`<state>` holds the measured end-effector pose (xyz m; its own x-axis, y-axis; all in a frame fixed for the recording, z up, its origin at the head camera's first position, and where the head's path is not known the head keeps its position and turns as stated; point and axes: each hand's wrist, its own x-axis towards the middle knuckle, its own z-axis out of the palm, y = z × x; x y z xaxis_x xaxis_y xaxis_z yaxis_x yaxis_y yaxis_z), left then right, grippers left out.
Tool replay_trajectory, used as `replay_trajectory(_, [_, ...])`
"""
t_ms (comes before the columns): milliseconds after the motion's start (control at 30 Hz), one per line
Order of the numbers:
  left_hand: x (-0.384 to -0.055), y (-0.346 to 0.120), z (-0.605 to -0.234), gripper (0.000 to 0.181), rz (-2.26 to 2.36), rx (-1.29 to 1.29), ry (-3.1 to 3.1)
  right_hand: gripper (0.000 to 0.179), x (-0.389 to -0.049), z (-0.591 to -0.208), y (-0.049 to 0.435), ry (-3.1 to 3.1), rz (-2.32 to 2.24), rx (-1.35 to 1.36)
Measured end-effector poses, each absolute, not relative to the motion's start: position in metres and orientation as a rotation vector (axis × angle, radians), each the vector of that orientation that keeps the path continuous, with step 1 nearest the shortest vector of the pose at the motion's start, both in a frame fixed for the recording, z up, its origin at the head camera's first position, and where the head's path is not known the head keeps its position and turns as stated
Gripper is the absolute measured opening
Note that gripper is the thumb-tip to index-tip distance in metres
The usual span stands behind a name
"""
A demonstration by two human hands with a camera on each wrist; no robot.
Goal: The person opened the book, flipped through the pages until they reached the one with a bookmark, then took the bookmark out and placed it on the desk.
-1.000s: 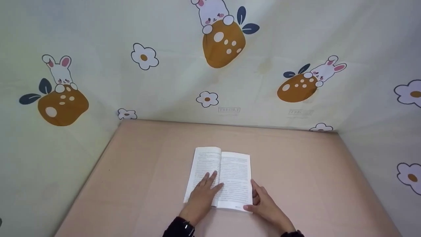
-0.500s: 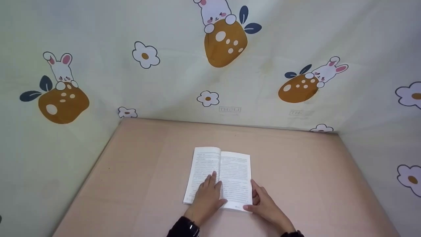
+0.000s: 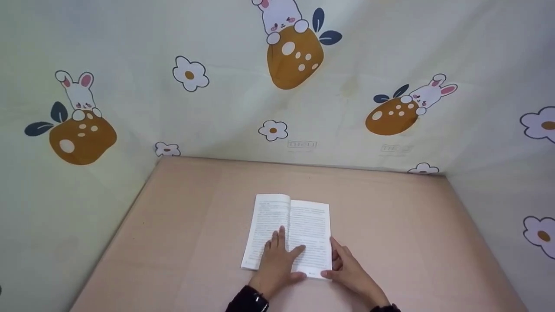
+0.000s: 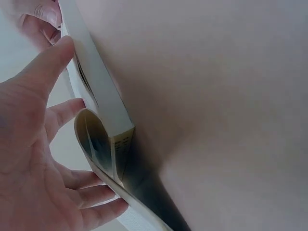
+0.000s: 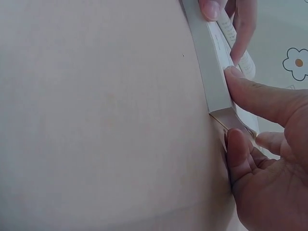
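Observation:
An open book (image 3: 310, 223) with printed pages lies in the middle of the table in the head view. My left hand (image 3: 277, 264) rests on it near the spine, fingers extended over the left page, thumb and index finger spread across the right page. In the left wrist view, the left-hand pages (image 4: 103, 168) bow up in a curve beside the thick page block (image 4: 96, 72). My right hand (image 3: 353, 275) holds the book's lower right edge. In the right wrist view, its thumb (image 5: 255, 98) lies on top and curled fingers (image 5: 238, 149) sit against the side.
The table (image 3: 208, 242) has a plain pinkish-beige cover. Pale cloth walls (image 3: 225, 108) printed with rabbits, orange fruit and flowers enclose its back and both sides. Dark sleeves (image 3: 249, 299) cover the wrists.
My left hand has slid slightly to the right and towards me, with its thumb and index finger now spread over the right page. The right hand and the book have stayed nearly still.

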<state>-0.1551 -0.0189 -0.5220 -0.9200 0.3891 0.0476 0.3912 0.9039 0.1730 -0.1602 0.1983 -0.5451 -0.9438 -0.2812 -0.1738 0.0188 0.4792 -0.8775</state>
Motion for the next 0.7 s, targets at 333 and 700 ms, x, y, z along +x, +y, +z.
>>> replay_trajectory(333, [-0.1543, -0.0174, -0.5206, 0.074, -0.191, -0.622, -3.034, 0.097, -0.1597, -0.5407, 0.2030, 2.354, -1.458, -0.328])
replay_trajectory(700, [-0.1560, -0.0174, -0.5186, 0.076, -0.216, -0.623, -3.085, 0.096, -0.1615, -0.5422, 0.2000, 2.396, -1.454, -0.290])
